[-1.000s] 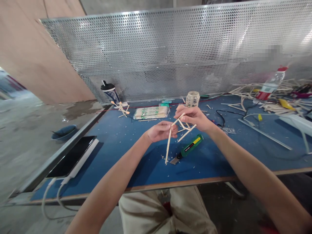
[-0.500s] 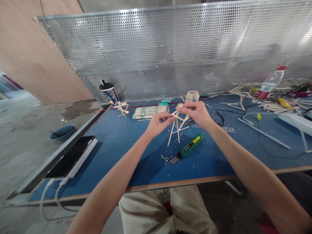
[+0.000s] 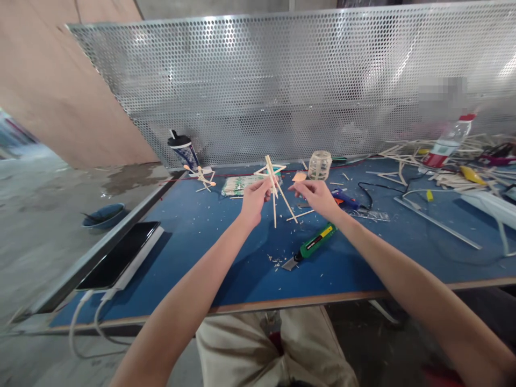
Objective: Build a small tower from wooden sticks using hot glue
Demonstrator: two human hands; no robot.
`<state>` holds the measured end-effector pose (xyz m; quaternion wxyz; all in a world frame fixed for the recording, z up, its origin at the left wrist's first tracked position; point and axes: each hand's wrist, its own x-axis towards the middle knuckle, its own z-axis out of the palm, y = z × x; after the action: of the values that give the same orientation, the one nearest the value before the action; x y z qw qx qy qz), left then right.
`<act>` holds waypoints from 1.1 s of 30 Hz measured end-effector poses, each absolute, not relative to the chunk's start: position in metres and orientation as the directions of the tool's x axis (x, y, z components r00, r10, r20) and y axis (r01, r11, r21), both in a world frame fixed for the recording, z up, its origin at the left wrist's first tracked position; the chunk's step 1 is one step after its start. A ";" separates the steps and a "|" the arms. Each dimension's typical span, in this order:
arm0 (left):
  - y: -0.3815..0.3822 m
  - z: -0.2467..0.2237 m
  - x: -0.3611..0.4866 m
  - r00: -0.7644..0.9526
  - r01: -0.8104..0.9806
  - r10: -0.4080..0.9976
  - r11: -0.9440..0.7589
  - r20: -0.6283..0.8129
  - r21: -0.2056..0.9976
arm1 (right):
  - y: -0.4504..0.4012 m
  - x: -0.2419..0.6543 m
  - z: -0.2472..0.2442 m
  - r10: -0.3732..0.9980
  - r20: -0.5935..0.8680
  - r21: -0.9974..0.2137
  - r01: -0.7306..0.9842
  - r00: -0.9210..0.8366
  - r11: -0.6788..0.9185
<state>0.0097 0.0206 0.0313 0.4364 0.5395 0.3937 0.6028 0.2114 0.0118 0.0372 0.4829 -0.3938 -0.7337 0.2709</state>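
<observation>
My left hand [image 3: 255,201] is closed in a pinch on a small frame of thin wooden sticks [image 3: 281,194], held above the table with its legs pointing down. A little to its right is my right hand [image 3: 314,194], apart from the frame, with fingers curled together; whether anything is between them is hidden. A peach-coloured piece [image 3: 299,176] shows just beyond its fingertips. Below the hands lies a green utility knife [image 3: 316,242], blade out, near small wood shavings [image 3: 276,262]. A loose stick [image 3: 300,215] rests beneath the frame.
Behind the hands are a glass jar [image 3: 320,165] and a bag of sticks [image 3: 242,185]. A blue glue gun [image 3: 345,199] lies beside my right wrist. A cup [image 3: 184,150], a phone [image 3: 119,255] on a white block, a bottle [image 3: 449,142] and heaped sticks [image 3: 459,179] stand around.
My right hand has let go of the stick frame and drawn apart from it. My left hand has turned the frame and shifted it slightly left.
</observation>
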 end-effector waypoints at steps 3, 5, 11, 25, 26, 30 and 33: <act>0.025 0.026 0.006 -0.040 -0.075 0.948 -0.319 0.316 0.945 | 0.001 0.199 0.034 0.826 0.455 -0.756 0.347 -0.333 0.555; 0.027 0.023 0.005 -0.044 -0.053 0.940 -0.342 0.340 0.938 | -0.002 0.195 0.031 0.818 0.446 -0.736 0.371 -0.363 0.566; 0.031 0.017 0.004 -0.044 -0.023 0.922 -0.386 0.384 0.922 | 0.003 0.196 0.019 0.819 0.434 -0.721 0.401 -0.374 0.565; 0.046 0.015 -0.020 0.109 -0.026 0.884 -0.454 0.454 0.891 | 0.003 0.196 0.017 0.832 0.384 -0.740 0.405 -0.401 0.537; 0.045 0.016 -0.021 0.115 -0.022 0.882 -0.458 0.457 0.889 | 0.003 0.196 0.017 0.832 0.379 -0.741 0.406 -0.404 0.535; 0.041 0.022 -0.024 0.219 -0.111 0.882 -0.402 0.417 0.909 | 0.001 0.195 0.018 0.822 0.375 -0.750 0.381 -0.429 0.541; 0.039 0.025 -0.028 0.335 -0.207 0.876 -0.291 0.347 0.934 | -0.002 0.194 0.020 0.813 0.367 -0.758 0.362 -0.452 0.543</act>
<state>-0.0278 0.0386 0.0249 0.5309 0.6211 0.2693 0.5098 0.1945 -0.0021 0.0197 0.3713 -0.3690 -0.7961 0.3038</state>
